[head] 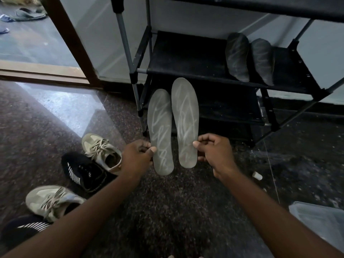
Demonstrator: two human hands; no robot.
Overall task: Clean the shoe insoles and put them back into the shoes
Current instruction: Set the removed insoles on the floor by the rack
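Observation:
Two grey insoles with pale scribble lines hang side by side above the floor. My left hand (136, 158) pinches the left insole (160, 131) near its heel. My right hand (214, 149) pinches the right insole (185, 121) the same way, held a little higher. Two dark insoles (237, 56) lie on the black shoe rack's shelf (186, 60). On the floor to the left stand a beige sneaker (102, 151), a black striped sneaker (83, 172), another beige sneaker (53, 201) and a second black one (22, 229) at the lower left.
The black metal shoe rack (290, 90) fills the upper right against a pale wall. A wooden door frame (72, 43) stands at the upper left with slippers (29, 14) beyond it. A small white cap (257, 176) and a translucent plastic container (320, 218) sit on the speckled floor at right.

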